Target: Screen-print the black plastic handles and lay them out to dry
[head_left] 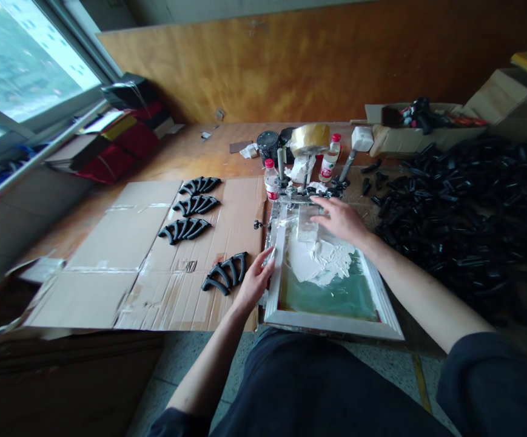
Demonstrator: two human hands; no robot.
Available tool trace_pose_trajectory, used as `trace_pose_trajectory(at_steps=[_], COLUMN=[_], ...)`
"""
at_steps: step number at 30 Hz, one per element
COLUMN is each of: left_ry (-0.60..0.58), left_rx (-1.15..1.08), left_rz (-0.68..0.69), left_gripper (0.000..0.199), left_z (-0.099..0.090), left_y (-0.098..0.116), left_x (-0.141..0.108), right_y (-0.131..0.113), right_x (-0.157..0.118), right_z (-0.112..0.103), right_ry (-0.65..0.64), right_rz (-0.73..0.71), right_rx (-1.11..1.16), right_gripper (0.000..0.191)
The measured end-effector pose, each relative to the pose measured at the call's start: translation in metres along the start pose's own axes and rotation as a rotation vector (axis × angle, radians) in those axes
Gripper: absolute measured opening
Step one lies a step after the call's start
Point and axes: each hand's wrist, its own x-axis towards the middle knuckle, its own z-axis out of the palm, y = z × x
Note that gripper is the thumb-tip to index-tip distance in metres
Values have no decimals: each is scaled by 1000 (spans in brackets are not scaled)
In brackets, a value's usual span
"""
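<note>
A screen-printing frame [336,325] with pale rails and green mesh [322,300] lies in front of me. White ink [322,261] is smeared thickly over the mesh's upper half. At the frame's left rail is my left hand [256,276], fingers stretched out; whether it touches the rail I cannot tell. My right hand [338,218] reaches over the upper right of the frame, fingers apart, beside a whitish, partly see-through block [307,226] standing in the ink. Metal hinge clamps [299,197] sit at the frame's far end. Near my left hand lies a group of curved black handles [227,273].
Flattened cardboard [104,291] bears further rows of black handles [185,230]. Loose black parts [445,224] are heaped at right. Behind the clamps stand red-capped bottles [330,159], a tape roll [309,139] and a dark tub [268,145]. An open carton [390,142] sits far right.
</note>
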Motion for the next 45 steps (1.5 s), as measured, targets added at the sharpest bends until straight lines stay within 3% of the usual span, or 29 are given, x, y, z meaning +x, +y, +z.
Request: trace_pose_trajectory(at_steps=[3, 5, 7, 10, 12, 14, 17, 18, 20, 23, 26, 29, 33, 45], left_ry=[54, 99, 114, 79, 120, 116, -149, -194, -173, -3, 16, 7, 28, 24], left_rx=[-142, -245, -335, -407, -449, -471, -392, -382, -418, -436, -220, -10, 107, 235], left_rz=[44, 140, 289, 407, 387, 229, -236, -327, -379, -326, -246, -137, -81, -77], left_gripper=[60, 60, 56, 52, 53, 56, 64, 64, 60, 53, 47, 43, 42, 44], left_z=[3, 7, 11, 19, 27, 38, 59, 66, 75, 74, 63, 55, 59, 78], left_y=[41, 67, 89, 107, 101, 79, 25, 7, -21, -40, -36, -26, -16, -5], left_x=[-1, 7, 21, 39, 42, 35, 11, 1, -15, -29, -32, -32, -32, -28], right_y=[50, 76, 83, 58, 30, 5, -29, -40, -63, -84, -74, -42, -6, 25], right_x=[-10, -30, -56, -92, -107, -115, -120, -122, -129, -138, -142, -139, -136, -136], right_z=[-28, -30, -15, 31, 60, 78, 85, 85, 84, 80, 70, 58, 48, 34], right_ry=[232, 288, 225, 47, -86, -189, -234, -229, -204, -216, -232, -196, -195, -252], right_rz=[191, 317, 357, 237, 135, 127, 222, 205, 101, -107, -194, -103, -3, 9], right_rx=[74, 85, 88, 75, -14, -129, -163, -136, -73, 53, 230, 312, 323, 293], right_gripper=[33, 32, 38, 31, 23, 16, 9, 9, 7, 6, 9, 12, 15, 19])
